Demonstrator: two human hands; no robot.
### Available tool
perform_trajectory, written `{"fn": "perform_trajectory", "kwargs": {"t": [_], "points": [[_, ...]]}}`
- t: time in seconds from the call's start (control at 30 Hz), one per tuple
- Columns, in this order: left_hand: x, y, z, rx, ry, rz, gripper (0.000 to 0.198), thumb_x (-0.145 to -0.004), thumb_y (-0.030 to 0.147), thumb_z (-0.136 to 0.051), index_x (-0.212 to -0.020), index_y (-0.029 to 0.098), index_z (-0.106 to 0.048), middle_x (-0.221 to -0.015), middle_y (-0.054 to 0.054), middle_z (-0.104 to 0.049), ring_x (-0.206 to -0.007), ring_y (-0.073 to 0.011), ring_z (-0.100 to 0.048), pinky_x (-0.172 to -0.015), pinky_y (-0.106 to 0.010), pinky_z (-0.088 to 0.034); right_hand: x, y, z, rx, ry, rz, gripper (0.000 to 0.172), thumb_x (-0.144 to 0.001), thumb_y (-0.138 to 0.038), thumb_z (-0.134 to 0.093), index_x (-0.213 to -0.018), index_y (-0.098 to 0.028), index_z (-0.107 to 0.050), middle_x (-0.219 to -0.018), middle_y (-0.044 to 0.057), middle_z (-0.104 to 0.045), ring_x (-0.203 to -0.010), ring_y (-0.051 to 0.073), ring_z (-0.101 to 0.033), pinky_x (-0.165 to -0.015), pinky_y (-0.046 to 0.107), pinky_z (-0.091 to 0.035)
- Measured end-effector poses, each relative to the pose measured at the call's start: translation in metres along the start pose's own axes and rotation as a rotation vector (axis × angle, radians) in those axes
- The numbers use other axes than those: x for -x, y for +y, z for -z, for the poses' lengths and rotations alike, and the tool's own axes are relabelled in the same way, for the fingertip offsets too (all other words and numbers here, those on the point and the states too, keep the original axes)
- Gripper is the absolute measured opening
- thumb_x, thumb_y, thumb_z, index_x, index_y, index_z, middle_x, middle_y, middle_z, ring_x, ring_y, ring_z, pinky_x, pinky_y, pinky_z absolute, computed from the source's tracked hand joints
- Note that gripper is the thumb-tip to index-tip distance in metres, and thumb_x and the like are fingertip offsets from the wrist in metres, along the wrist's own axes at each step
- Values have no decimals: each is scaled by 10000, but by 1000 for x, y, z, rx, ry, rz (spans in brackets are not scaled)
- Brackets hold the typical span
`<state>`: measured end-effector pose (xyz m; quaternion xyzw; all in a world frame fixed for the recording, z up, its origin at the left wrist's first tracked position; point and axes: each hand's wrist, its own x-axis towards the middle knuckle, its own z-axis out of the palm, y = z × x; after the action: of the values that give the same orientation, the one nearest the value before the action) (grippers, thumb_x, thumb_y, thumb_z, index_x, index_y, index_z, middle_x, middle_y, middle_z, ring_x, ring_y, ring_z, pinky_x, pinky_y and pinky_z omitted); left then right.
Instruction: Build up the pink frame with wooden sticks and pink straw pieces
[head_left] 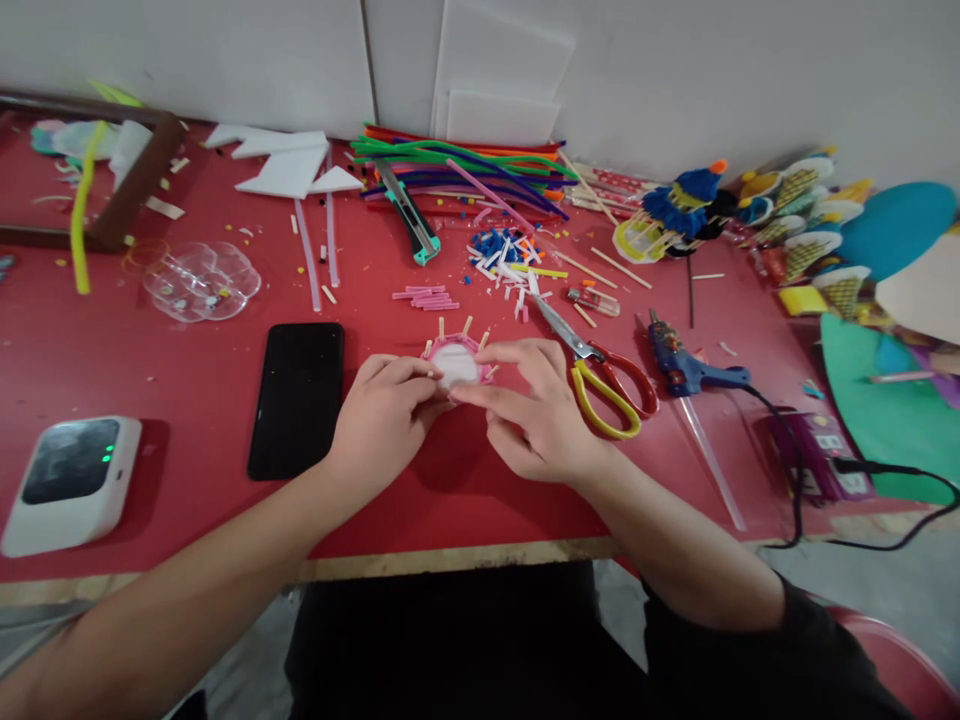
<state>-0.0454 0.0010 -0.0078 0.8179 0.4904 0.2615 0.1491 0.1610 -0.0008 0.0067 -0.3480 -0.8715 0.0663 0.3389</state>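
A: Starting at the left edge of the red table (202, 500), what do we have?

B: We have a white device (71, 480) with green lights near the front edge, and farther back a clear petal-shaped tray (201, 282). Moving right, we find a black phone (298, 398) lying flat, its screen dark.

A: Then we reach the hands?

B: Yes. Our left hand (382, 415) lies just right of the phone. Its fingers are curled, with thumb and fingertips pinching the left edge of the pink ring (455, 362).

A: Where do we place that ring?

B: At mid-width of the table, between the two hands. It has a white disc in its middle and short tan sticks standing out around its far rim. Whether it rests on the table or is raised a little, we cannot tell. Behind it we see cut pink straw pieces (427, 297).

A: And the right hand?

B: Our right hand (536, 410) grasps the ring's right side. The index finger stretches along the near edge toward the left fingertips, and the other fingers are bent.

A: Beyond it?

B: Scissors (604, 375) with red and yellow handles lie just beside that hand. Then we see a blue glue gun (686, 365) with a black cable.
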Motion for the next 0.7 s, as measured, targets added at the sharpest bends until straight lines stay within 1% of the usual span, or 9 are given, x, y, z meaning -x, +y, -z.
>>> {"fn": "perform_trajectory", "kwargs": {"t": [0.17,0.33,0.5,0.7], "points": [[0,-1,0,-5,-5,5,130,-882,217,-635,-803,217,-738,-987,-53,-737,-903,-244,-612,-840,-432,-501,1,1,-1,-17,-8,-6,443,-757,-58,-527,-1113,-275,-678,-1195,70,-550,-1061,265,-517,-938,483,-413],[0,-1,-1,-3,3,-3,140,-886,237,-638,-796,203,-741,-970,-58,-736,-893,-241,-608,-832,-423,-501,1,1,0,-16,3,5,490,-740,-51,-524,-1150,-275,-674,-1193,74,-551,-1061,267,-514,-930,488,-421],[0,-1,-1,-8,8,-13,128,-883,226,-637,-826,205,-749,-974,-57,-733,-900,-239,-601,-836,-423,-505,1,2,0,-9,29,35,447,-729,-44,-516,-1088,-230,-707,-1181,87,-556,-1043,256,-505,-929,474,-424],[0,-1,-1,-8,25,-21,114,-877,218,-649,-845,195,-756,-965,-64,-737,-884,-244,-601,-824,-427,-514,2,3,0,4,8,11,448,-733,-74,-520,-1094,-257,-714,-1180,70,-560,-1041,253,-516,-927,474,-407]]}}
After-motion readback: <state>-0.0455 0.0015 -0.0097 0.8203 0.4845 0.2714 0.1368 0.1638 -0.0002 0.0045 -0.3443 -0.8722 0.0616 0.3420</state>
